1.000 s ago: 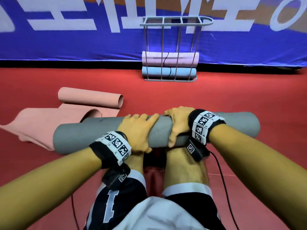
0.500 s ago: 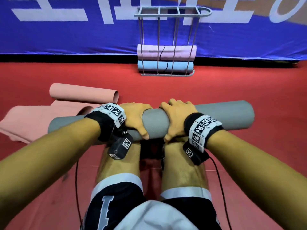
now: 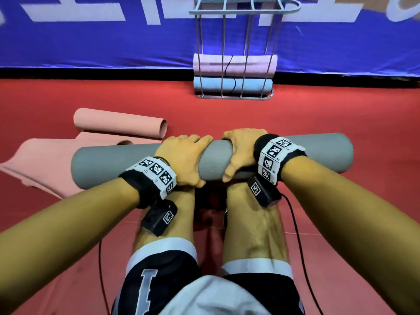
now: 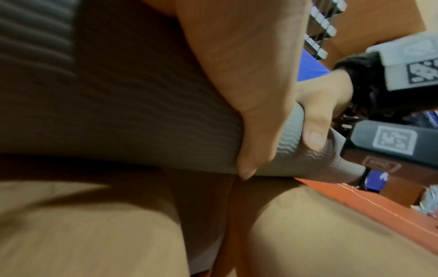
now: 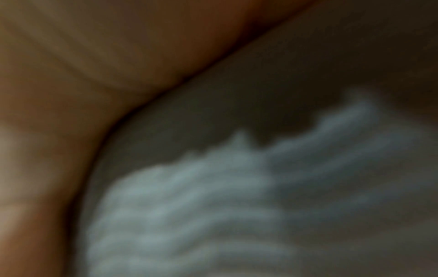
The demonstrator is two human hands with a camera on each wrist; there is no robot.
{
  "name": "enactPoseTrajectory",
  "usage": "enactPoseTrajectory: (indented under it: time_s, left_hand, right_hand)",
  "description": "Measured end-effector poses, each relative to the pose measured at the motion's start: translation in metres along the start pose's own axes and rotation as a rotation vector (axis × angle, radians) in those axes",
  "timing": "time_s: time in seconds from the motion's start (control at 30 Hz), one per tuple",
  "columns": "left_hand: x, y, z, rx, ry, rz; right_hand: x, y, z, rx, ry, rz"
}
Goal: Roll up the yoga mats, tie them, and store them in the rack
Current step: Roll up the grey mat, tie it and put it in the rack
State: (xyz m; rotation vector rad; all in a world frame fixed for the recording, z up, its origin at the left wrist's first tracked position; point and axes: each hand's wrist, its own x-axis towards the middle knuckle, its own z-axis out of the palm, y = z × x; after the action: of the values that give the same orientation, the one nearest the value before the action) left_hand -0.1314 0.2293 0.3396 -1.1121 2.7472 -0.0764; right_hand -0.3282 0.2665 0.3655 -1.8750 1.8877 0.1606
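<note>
Centre frame, the rolled grey mat (image 3: 318,153) lies across the person's shins; upper centre, the rack (image 3: 236,10) holds two rolls. Left hand (image 3: 181,160) and right hand (image 3: 241,153) both wrap curled fingers round it, side by side.

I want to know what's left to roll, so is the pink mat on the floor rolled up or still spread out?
Partly rolled: the pink foam yoga mat has one end curled into a tube, while the rest lies flat and rumpled on the red floor.
</note>
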Motion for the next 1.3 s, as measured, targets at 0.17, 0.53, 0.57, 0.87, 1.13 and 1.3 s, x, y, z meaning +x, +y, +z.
enactPoseTrajectory:
  time_s: [0.17,0.53,0.57,0.87,1.13,1.3]
  left_hand:
    - [0.021,-0.009,-0.021,-0.080,-0.141,-0.004]
    - [0.039,-0.016,-0.021,-0.195,-0.210,-0.032]
    - [0.037,-0.016,-0.019,-0.185,-0.180,-0.024]
    - [0.020,-0.008,0.016,0.093,0.119,-0.038]
    - [0.019,-0.013,0.011,0.086,0.140,-0.025]
    - [0.027,-0.016,-0.019,0.084,0.076,0.001]
  right_hand:
    - [-0.020,0.010,0.034,-0.326,0.287,-0.159]
    - [0.009,0.005,0.002,-0.244,0.129,-0.027]
    - [0.011,0.005,0.000,-0.221,0.110,-0.018]
    - [0.024,0.004,-0.013,-0.105,0.000,0.046]
    - [0.002,0.011,0.019,-0.330,0.302,-0.074]
    - [-0.009,0.014,0.030,-0.448,0.428,-0.005]
